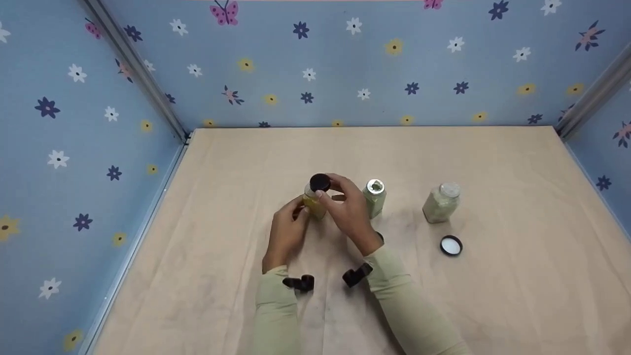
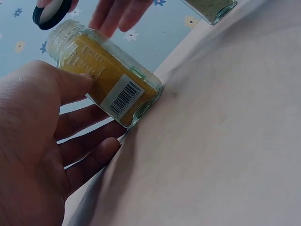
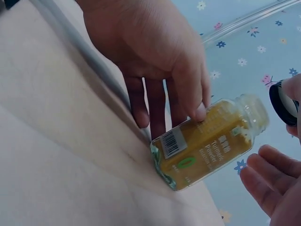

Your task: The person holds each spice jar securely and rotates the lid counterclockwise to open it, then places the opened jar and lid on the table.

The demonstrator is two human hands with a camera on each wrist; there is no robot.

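Observation:
A glass jar of yellow turmeric powder (image 3: 202,146) stands on the table, and my left hand (image 1: 288,229) grips its side between thumb and fingers. My right hand (image 1: 350,209) pinches a black screw lid (image 1: 320,182) by its rim. In the left wrist view that lid (image 2: 51,14) is apart from the threaded glass neck (image 2: 61,40), just above it. The spare fingers of the right hand (image 3: 277,183) stretch out near the jar's neck. To the right of this hand stands a jar of green contents (image 1: 375,202), its silvery seal torn at the mouth.
Farther right is another jar of pale green contents (image 1: 440,204) with a whitish top and no lid. A black lid (image 1: 451,245) lies with its white inside up in front of it. A dark round edge (image 1: 379,237) peeks out beside the right wrist. Flowered panels (image 1: 335,64) enclose the table.

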